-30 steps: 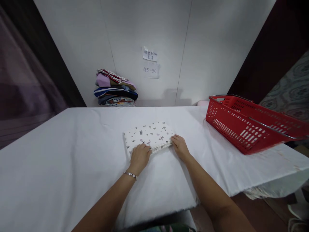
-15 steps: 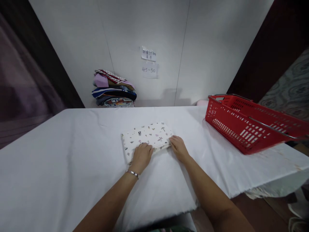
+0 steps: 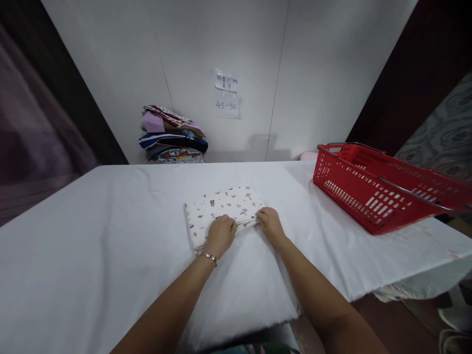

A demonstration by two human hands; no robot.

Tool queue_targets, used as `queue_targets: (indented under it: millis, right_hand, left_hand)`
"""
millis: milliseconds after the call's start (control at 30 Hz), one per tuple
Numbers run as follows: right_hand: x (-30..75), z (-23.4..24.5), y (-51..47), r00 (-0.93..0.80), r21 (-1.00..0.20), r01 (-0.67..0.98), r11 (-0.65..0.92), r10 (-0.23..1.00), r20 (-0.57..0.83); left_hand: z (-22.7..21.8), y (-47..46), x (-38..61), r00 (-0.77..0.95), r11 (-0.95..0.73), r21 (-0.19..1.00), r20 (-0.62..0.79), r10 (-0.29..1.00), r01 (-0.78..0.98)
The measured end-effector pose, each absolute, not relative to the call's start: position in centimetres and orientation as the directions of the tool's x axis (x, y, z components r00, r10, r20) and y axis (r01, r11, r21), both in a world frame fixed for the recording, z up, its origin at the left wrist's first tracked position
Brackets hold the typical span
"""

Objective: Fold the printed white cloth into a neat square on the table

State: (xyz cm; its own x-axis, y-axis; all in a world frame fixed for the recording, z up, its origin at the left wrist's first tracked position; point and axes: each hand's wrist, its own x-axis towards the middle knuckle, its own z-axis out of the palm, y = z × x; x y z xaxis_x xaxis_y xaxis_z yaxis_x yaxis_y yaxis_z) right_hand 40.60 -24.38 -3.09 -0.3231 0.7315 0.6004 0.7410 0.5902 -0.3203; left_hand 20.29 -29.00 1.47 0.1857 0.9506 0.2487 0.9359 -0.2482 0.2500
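Note:
A folded white cloth with small printed figures (image 3: 221, 209) lies on the white-covered table (image 3: 92, 236), a little beyond its middle. My left hand (image 3: 220, 235), with a silver bracelet at the wrist, has its fingers curled over the cloth's near edge. My right hand (image 3: 270, 223) grips the same near edge at the cloth's right corner. Both hands are closed on the folded layers, which lie flat on the table.
A red plastic basket (image 3: 376, 189) with metal handles stands at the table's right end. A stack of folded coloured clothes (image 3: 173, 135) sits against the white wall behind the table's far edge. Two paper notes (image 3: 226, 93) are stuck on the wall.
My left hand has slid slightly to the right along the cloth's near edge, closer to my right hand. The cloth has shifted a little to the left.

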Motion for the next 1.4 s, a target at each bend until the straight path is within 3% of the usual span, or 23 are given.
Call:
queue_targets:
  millis: [367,667,1233,1400]
  right_hand:
    - [40.5,-3.1,-24.4,-0.265,-0.392,0.692,0.605,0.719,0.642]
    - [40.9,-2.9,-24.7,-0.302,-0.380,0.699,0.606,0.732,0.610]
    - [41.8,-3.1,-24.6,-0.327,-0.384,0.678,0.627,0.725,0.606]
    - [42.0,-3.3,-24.4,-0.350,-0.388,0.649,0.654,0.710,0.611]
  left_hand:
    - [1.0,-29.2,20.0,0.144,-0.271,0.410,0.314,0.938,0.871]
    - [1.0,-29.5,20.0,0.228,-0.305,0.267,0.284,0.931,0.914]
    - [1.0,-29.5,19.8,0.237,-0.312,0.303,0.260,0.936,0.901]
    - [1.3,-29.3,19.9,0.244,-0.299,0.266,0.221,0.944,0.916]
